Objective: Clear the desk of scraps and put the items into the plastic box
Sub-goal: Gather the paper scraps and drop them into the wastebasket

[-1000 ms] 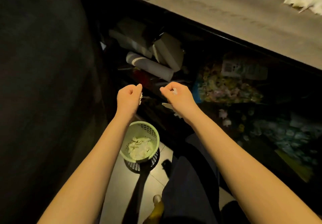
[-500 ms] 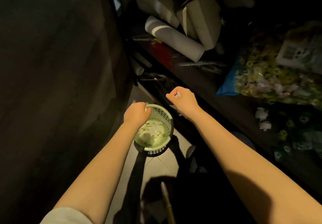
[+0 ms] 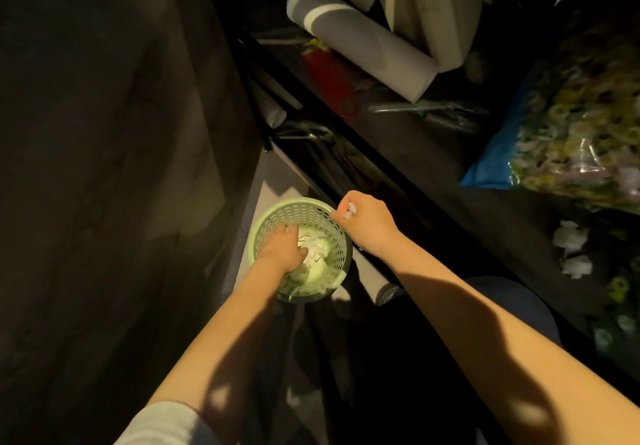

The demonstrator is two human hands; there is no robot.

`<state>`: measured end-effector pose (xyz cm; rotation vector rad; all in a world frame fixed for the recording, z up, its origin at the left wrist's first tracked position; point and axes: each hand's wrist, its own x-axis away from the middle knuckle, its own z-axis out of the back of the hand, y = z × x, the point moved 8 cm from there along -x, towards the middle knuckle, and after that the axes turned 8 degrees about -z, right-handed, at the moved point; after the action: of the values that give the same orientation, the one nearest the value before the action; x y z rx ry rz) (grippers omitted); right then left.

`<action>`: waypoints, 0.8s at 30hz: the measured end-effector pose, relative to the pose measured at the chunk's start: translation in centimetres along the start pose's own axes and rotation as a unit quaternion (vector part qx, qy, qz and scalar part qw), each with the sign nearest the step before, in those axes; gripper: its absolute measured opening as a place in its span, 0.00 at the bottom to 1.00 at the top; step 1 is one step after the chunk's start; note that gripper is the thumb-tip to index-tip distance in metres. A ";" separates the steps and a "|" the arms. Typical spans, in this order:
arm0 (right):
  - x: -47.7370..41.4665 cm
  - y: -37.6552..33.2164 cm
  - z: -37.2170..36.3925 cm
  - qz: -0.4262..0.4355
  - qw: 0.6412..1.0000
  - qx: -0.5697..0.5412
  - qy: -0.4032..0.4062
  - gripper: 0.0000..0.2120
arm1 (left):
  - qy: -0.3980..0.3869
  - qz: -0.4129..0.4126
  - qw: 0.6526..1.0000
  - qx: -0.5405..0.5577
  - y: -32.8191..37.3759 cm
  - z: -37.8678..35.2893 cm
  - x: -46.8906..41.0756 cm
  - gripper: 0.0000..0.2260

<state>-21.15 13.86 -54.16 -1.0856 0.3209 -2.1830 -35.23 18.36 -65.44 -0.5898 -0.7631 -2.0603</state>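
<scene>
My left hand (image 3: 282, 247) has sunk past the rim into the pale green perforated plastic basket (image 3: 304, 207) on the floor (image 3: 273, 193); I can't tell if its fingers have loosed. My right hand (image 3: 369, 226) pinches white paper scraps (image 3: 350, 209) at the rim, so I judge the dumping is underway.

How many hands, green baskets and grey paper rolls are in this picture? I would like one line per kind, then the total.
Hands: 2 (left hand; right hand, pinching a white scrap)
Green basket: 1
Grey paper roll: 1
Total: 4
</scene>
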 end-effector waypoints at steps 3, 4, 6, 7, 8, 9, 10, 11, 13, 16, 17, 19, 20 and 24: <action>-0.9 0.5 -1.2 -0.002 1.000 0.005 -0.014 0.08 | -0.014 0.003 1.000 0.014 -1.2 0.2 -0.2 0.23; -1.2 0.7 -1.8 -0.004 1.000 0.008 -0.021 0.08 | -0.018 0.005 1.000 0.014 -1.5 0.5 -0.1 0.23; -1.7 0.9 -3.0 0.004 0.999 0.026 -0.036 0.10 | -0.026 0.013 0.999 0.014 -2.3 1.4 0.3 0.21; -2.0 0.7 -3.7 0.014 0.998 0.045 -0.041 0.11 | -0.030 0.016 0.999 0.011 -2.6 2.0 0.6 0.20; -2.3 0.5 -4.4 0.025 0.997 0.067 -0.043 0.12 | -0.034 0.019 0.999 0.007 -2.8 2.7 0.9 0.20; -2.5 0.3 -5.1 0.034 0.995 0.088 -0.045 0.14 | -0.033 0.019 0.999 -0.001 -3.0 3.5 1.2 0.19; -2.7 0.0 -5.8 0.045 0.992 0.107 -0.048 0.15 | -0.026 0.019 0.999 -0.011 -3.1 4.3 1.6 0.19; -3.0 -0.3 -6.6 0.058 0.989 0.127 -0.053 0.16 | -0.012 0.019 1.000 -0.022 -3.2 5.2 2.0 0.19; -3.3 -0.9 -8.4 0.084 0.980 0.167 -0.069 0.21 | 0.014 0.021 0.999 -0.033 -3.1 6.5 2.8 0.19; -3.7 -1.1 -10.4 0.101 0.970 0.204 -0.084 0.30 | 0.011 0.021 0.999 -0.027 -3.0 6.7 3.7 0.19; -3.8 -1.2 -10.7 0.104 0.968 0.209 -0.087 0.32 | 0.009 0.020 0.999 -0.023 -2.9 6.6 3.9 0.19; -3.8 -1.2 -10.9 0.108 0.966 0.213 -0.097 0.36 | 0.007 0.019 1.000 -0.019 -3.0 6.5 4.2 0.19; -3.8 -1.1 -10.8 0.109 0.965 0.215 -0.101 0.37 | 0.006 0.021 1.000 -0.021 -3.1 6.5 4.4 0.19; -3.6 -0.7 -9.3 0.104 0.966 0.221 -0.087 0.35 | 0.000 0.029 0.999 -0.032 -3.3 6.7 5.0 0.20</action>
<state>-27.14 16.13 -61.83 -0.9332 -0.1258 -1.8379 -39.78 21.83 -58.46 -0.6415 -0.6744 -2.0380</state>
